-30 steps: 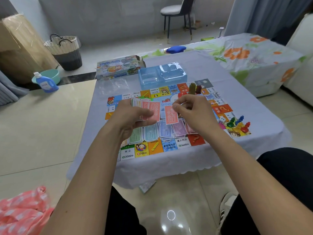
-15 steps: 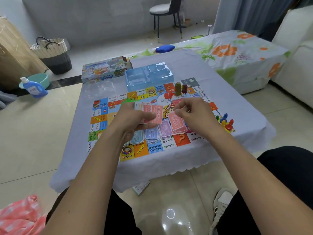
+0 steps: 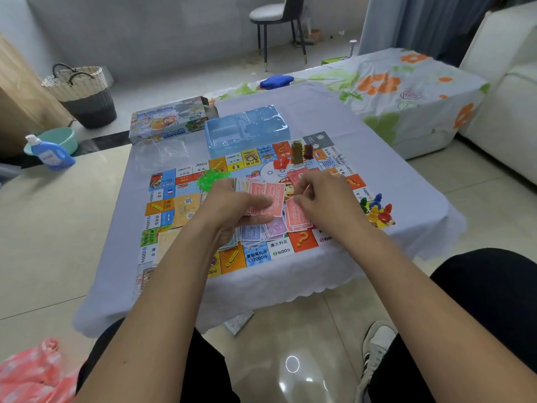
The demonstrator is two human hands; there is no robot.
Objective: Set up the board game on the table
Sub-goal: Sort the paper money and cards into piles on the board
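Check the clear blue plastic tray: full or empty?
Empty: the clear blue plastic tray shows bare compartments, sitting at the colourful game board's far edge.

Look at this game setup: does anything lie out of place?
Yes. A printed paper sheet lies on the floor under the table's near edge, away from the game board. It looks dropped; whether it belongs to the game cannot be told.

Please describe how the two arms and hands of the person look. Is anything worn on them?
Both forearms are bare up to the picture's lower edge: no sleeves show. The left hand and the right hand wear no gloves, and I see no ring, watch or bracelet. The fingers are uncovered too.
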